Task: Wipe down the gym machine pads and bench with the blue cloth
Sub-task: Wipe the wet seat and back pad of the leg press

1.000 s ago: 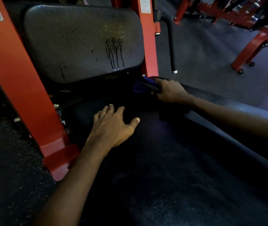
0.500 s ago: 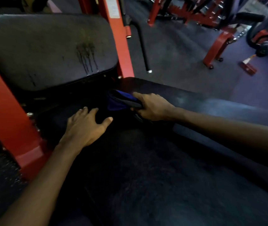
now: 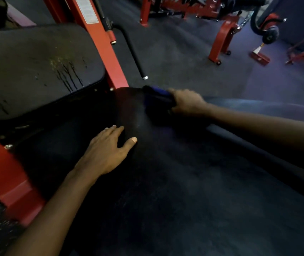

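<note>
Here, blue cloth point(image 3: 156, 93) bunched ahead of right hand point(image 3: 188, 103) grip, on bench point(image 3: 184, 182)

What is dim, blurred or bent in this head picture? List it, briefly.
Head view: dim overall, the bench nearly black with little detail; the blue cloth and the right hand gripping it are motion-blurred; the left hand flat on the bench is sharper; the red frame post leans, likely wide-angle distortion; drip streaks on the back pad are readable.

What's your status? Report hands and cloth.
Left hand flat on the black padded bench, open. Right hand grips the crumpled blue cloth at the bench's far edge. Grey back pad shows dark drip streaks. Black handle bar beyond, clear of cloth.
</note>
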The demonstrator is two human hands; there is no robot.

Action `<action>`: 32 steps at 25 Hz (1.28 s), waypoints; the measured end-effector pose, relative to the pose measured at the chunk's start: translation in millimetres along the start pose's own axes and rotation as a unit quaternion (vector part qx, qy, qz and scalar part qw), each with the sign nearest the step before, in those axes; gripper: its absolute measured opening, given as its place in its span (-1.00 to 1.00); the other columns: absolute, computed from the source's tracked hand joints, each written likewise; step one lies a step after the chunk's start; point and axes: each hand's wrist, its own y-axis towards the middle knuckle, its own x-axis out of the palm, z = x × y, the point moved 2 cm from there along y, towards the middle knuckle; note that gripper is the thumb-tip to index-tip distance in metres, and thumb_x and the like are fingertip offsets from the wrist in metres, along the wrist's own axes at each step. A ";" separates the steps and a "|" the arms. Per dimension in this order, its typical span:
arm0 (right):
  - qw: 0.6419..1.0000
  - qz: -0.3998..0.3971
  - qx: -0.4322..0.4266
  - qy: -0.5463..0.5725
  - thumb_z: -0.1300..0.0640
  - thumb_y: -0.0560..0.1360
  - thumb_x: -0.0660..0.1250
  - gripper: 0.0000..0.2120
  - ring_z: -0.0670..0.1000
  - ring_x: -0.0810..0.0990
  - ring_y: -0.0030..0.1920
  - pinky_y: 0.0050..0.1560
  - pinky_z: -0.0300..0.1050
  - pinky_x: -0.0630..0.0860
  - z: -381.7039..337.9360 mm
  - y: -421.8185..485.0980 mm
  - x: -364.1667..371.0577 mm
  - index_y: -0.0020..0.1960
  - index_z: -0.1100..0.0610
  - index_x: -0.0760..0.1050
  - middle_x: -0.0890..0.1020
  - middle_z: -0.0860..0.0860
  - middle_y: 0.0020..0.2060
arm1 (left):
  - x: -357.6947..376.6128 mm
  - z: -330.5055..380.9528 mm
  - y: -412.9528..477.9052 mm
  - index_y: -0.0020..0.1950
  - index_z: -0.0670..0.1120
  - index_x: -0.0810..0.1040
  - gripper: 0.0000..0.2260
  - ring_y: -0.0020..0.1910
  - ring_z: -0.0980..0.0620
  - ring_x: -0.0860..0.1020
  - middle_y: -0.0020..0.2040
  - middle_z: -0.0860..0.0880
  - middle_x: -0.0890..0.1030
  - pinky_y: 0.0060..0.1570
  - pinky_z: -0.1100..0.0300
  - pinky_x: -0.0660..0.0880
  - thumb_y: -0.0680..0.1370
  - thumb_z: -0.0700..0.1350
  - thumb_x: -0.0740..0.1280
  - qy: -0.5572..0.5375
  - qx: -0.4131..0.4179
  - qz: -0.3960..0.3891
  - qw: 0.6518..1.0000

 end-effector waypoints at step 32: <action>0.997 -0.021 -0.065 0.032 -0.01 0.49 0.37 -0.68 0.22 0.63 0.05 -0.08 -0.06 0.36 -18.4 -67.4 -14.3 0.18 -0.10 0.33 0.64 0.10 0.06 | -6.0 2.6 -10.6 0.52 0.07 0.33 -0.44 0.52 0.01 0.25 0.54 0.03 0.30 0.48 0.00 0.20 0.58 0.28 0.19 -0.012 0.021 0.041 0.999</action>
